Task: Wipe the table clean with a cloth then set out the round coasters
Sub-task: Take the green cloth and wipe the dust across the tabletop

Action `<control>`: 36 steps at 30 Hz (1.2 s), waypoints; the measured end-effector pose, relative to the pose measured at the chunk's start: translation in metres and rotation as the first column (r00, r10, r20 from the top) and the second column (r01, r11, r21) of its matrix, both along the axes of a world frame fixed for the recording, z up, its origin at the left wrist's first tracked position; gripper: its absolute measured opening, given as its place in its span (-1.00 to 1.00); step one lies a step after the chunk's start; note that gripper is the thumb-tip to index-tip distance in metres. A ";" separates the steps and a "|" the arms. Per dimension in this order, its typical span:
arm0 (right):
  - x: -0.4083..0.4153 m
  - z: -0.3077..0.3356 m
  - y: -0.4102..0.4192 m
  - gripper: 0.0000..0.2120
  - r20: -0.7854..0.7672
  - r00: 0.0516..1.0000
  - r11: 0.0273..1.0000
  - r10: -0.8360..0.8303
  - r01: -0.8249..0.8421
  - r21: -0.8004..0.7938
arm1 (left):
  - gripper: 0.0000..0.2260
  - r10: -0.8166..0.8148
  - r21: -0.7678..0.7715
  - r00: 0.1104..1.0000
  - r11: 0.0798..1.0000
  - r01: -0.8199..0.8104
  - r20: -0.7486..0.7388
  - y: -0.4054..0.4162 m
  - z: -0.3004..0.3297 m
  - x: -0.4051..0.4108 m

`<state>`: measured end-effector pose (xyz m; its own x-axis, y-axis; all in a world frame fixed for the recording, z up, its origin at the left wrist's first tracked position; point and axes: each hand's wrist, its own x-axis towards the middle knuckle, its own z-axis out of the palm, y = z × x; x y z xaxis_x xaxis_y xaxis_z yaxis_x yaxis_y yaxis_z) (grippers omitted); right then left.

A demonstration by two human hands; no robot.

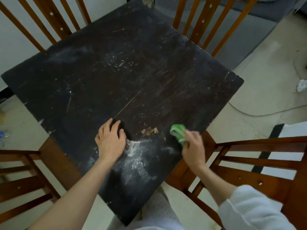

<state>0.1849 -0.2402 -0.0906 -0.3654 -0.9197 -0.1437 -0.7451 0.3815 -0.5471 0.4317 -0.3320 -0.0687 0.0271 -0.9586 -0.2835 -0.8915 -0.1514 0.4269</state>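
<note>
Bunched green cloth (178, 132) near edge of scratched, powder-smeared dark table (116, 77)

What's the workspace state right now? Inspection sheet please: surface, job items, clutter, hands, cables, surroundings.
Surface: dark table, scratched, chipped finish near the front, white powder patch in the near corner, unwiped.
Job's things: green cloth bunched in the right hand at the table's right edge; coasters nothing seen.
Clutter: nothing seen on the table besides the powder.
Grippers: left hand flat on the table beside the powder; right hand closed on the cloth.
Cables: white cable on the floor, right of the table.
Surroundings: wooden chairs around the table, crumpled white paper on the floor, grey sofa at the back.
</note>
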 end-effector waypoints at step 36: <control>0.051 0.013 -0.047 -0.67 0.173 0.971 0.985 -0.163 0.170 -0.027 | -0.62 0.113 0.007 0.988 0.993 -0.115 0.105 0.064 -0.024 0.103</control>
<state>0.2358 -0.2870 -0.0780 -0.4874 -0.8545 -0.1796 -0.5684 0.4667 -0.6776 0.5346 -0.2676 -0.0928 0.1659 -0.9438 -0.2858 -0.9075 -0.2595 0.3303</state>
